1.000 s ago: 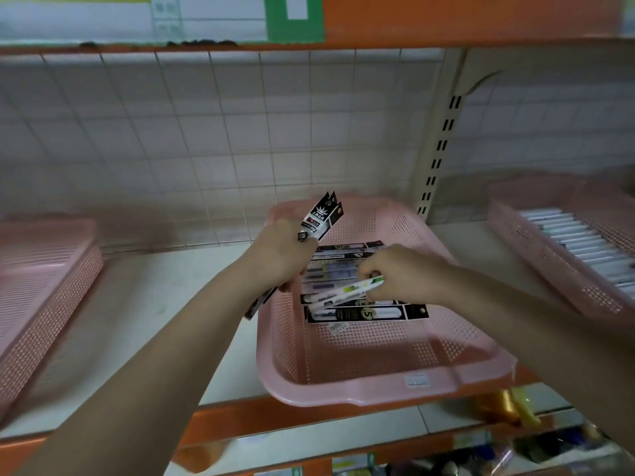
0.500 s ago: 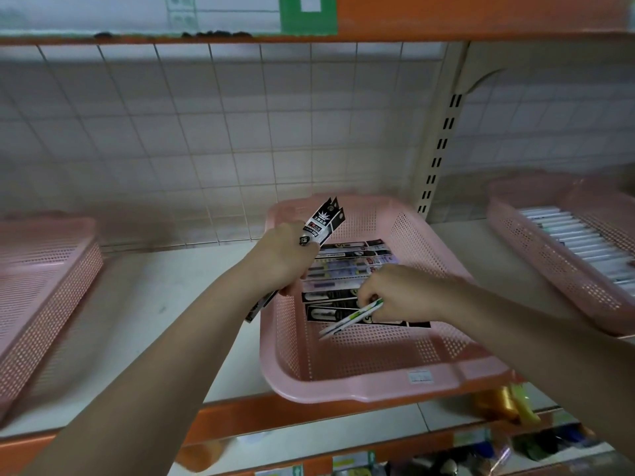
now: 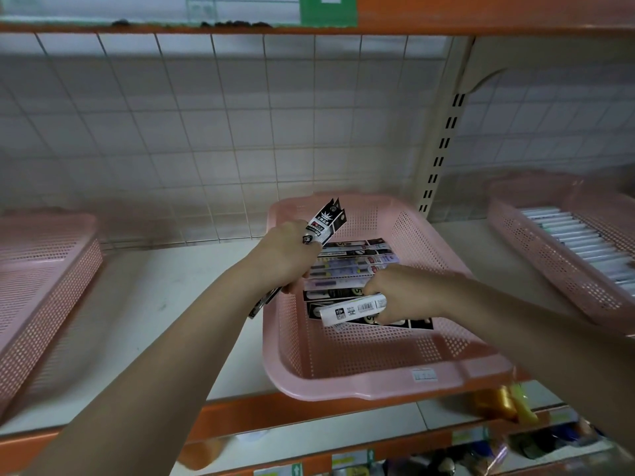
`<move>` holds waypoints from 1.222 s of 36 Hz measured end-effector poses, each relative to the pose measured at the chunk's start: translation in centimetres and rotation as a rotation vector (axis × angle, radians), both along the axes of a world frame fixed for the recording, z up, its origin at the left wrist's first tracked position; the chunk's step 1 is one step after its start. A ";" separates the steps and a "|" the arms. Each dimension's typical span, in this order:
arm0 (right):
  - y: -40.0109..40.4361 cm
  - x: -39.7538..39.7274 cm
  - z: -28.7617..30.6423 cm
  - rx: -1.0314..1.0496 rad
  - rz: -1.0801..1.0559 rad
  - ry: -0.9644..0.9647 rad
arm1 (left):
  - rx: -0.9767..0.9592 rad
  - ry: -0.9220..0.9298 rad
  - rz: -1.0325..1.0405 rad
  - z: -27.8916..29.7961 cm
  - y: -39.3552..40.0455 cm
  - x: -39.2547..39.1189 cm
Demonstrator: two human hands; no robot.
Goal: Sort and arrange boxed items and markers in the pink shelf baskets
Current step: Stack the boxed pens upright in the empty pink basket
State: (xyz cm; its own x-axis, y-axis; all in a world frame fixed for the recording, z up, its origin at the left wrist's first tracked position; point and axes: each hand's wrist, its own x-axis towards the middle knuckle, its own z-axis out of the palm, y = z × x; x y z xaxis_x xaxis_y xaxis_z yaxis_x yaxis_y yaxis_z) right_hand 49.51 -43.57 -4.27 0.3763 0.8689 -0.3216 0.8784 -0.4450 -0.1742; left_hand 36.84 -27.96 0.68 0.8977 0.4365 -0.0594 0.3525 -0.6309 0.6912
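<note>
Head view: left hand (image 3: 287, 254) grips black packets (image 3: 328, 219); right hand (image 3: 403, 292) pinches white box (image 3: 354, 309) over middle basket (image 3: 378, 383)

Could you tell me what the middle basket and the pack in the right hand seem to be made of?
Middle basket: looks like moulded pink plastic, matt, with perforated walls and a smooth rolled rim.
Pack in the right hand: probably printed card or thin plastic, white with a barcode and a slight sheen; the blur leaves it open.
</note>
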 end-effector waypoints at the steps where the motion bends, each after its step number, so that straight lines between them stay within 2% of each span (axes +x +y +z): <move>1: 0.0 -0.1 0.1 -0.010 0.004 -0.005 | 0.000 0.004 0.001 0.0 0.0 0.0; 9: 0.2 -0.4 0.3 -0.078 0.021 -0.046 | -0.007 0.003 -0.006 -0.1 0.0 0.2; 21: 0.4 -0.9 0.9 -0.063 0.137 -0.192 | -0.009 0.010 -0.015 -0.4 0.3 0.5; 31: -0.3 -0.5 1.9 0.089 0.000 0.077 | -0.018 0.019 -0.018 -0.5 0.4 0.7; 36: -0.7 -0.6 1.3 0.057 -0.013 0.215 | -0.015 0.029 -0.011 -0.5 0.3 0.7; 44: -0.7 -1.2 0.7 0.077 0.016 0.206 | -0.017 0.024 -0.009 -0.4 0.2 0.6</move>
